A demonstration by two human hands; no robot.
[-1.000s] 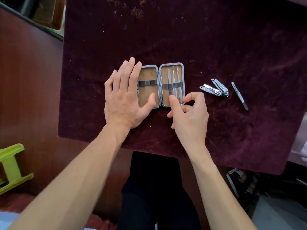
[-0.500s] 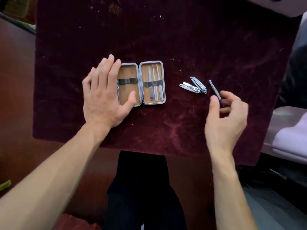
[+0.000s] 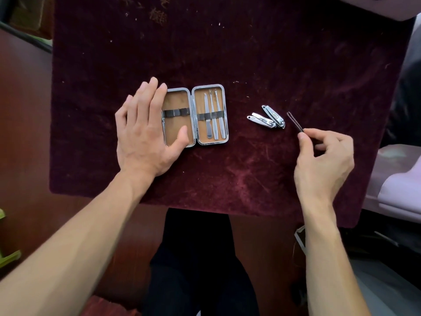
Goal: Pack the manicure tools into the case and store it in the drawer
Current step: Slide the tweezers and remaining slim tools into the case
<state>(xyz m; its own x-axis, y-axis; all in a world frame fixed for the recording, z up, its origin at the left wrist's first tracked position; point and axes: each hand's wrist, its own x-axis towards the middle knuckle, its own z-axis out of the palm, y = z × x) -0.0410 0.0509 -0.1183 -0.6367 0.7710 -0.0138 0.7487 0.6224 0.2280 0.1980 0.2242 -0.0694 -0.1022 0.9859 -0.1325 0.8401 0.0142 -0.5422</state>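
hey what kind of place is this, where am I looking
Probably a home or informal room, not a workshop: a table under a dark red velvet cloth, an open manicure case on it, and what looks like a pale cushioned seat alongside.

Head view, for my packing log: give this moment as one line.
left hand: rests flat on open metal-framed case | right hand: pinches thin dark tweezers | two silver nail clippers: on cloth

This looks like a room in a home. A dark red velvet cloth (image 3: 250,53) covers the counter, with reddish wood (image 3: 25,124) showing past the left hand's fingers (image 3: 145,94). Beyond the right hand's fingers (image 3: 319,135) sits pale lilac upholstery (image 3: 401,190). A lime-green plastic piece (image 3: 6,256) stands low at the left.
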